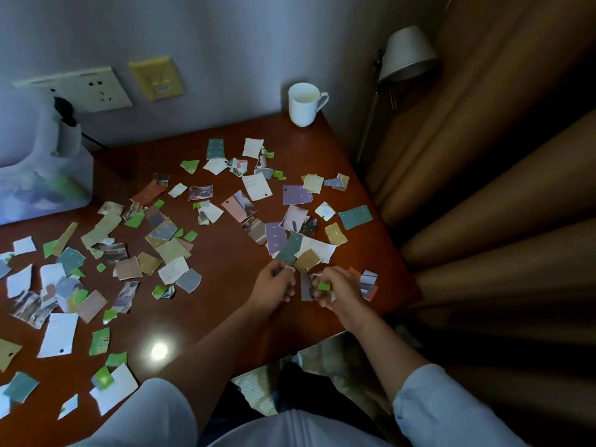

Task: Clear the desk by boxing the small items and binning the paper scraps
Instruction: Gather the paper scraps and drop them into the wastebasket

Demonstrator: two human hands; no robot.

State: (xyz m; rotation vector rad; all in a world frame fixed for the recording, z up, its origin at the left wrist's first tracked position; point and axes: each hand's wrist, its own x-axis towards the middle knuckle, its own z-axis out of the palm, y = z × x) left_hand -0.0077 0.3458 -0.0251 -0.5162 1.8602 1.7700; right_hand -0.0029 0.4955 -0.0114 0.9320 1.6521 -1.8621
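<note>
Fingers (pixel 320 295) of R hand (pixel 342 290) pinch green scrap (pixel 324 286).

Torn paper scraps (pixel 167 250) lay all over the brown desk (pixel 225 269). Down near 6 o'clock the two hands sat close together. The right hand (pixel 342 291) held a small bunch of scraps, with a little green scrap (pixel 324 286) in front. The left hand (pixel 274 287) had bent fingers by a dark teal scrap (pixel 290 250) (whether it held anything could not be seen). A white mug (pixel 304 104) stood at 12 o'clock, at the desk's far corner. A white lamp (pixel 408 54) was at 1 o'clock and a brown curtain (pixel 500 156) at 3 o'clock. A see-through bag (pixel 42 175) sat on the desk at 9 o'clock, below a wall socket (pixel 87 88).
</note>
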